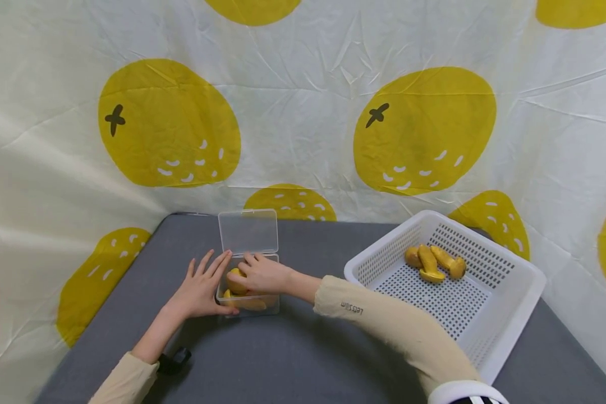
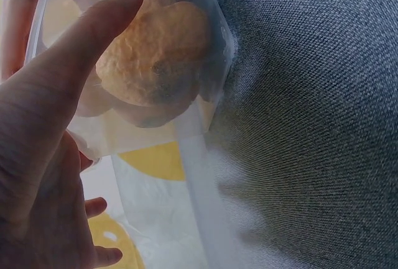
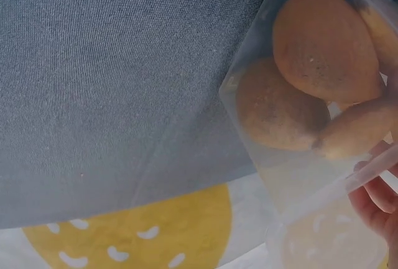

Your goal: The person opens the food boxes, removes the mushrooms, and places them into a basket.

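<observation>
A clear plastic box [image 1: 272,307] stands on the table with its hinged lid [image 1: 248,231] raised at the back. Several yellow-brown mushrooms [image 3: 326,45] lie inside, pressed close together behind the box wall. My left hand [image 1: 200,289] rests at the box's left side, fingers spread and straight. Its thumb [image 2: 87,39] lies along the near wall. From the right, my right hand [image 1: 264,275] reaches into the box, fingers bent over a mushroom [image 1: 236,283] near the left wall. The fingertips stand by the back rim, and the palm side is hidden.
A white perforated basket [image 1: 510,303] stands on the right side of the table, with a few more mushrooms [image 1: 428,264] toward its back. My right forearm crosses in front of it. Behind the grey tabletop [image 1: 323,348] hangs a white cloth [image 1: 298,129] printed with yellow fruit shapes.
</observation>
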A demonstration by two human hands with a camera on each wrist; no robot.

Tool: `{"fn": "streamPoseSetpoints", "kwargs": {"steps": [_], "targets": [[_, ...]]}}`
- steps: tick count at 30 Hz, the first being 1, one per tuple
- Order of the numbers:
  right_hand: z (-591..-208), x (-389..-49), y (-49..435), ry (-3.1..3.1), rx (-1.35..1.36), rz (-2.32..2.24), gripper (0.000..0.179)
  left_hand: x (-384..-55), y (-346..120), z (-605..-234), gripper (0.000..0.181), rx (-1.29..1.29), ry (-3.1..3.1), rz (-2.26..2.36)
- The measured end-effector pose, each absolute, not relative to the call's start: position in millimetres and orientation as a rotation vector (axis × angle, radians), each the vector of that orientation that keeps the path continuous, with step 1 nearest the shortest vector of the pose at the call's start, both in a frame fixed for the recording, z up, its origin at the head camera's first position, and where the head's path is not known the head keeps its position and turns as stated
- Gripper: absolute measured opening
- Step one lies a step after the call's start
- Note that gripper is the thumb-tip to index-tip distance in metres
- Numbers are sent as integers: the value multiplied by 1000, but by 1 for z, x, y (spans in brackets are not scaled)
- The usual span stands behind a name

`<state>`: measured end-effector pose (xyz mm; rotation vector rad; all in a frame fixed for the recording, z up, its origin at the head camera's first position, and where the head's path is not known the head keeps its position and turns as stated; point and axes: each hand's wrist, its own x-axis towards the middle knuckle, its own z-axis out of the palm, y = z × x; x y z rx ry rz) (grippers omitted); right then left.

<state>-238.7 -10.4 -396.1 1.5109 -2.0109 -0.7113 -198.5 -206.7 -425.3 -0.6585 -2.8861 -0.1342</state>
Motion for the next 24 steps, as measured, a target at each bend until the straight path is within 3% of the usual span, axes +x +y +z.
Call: {"fn": "streamPoseSetpoints", "kwargs": {"steps": [24], "targets": [[-354, -226, 29, -2014, 1490, -581, 46, -197, -205, -425, 121, -644, -2892, -118]]}}
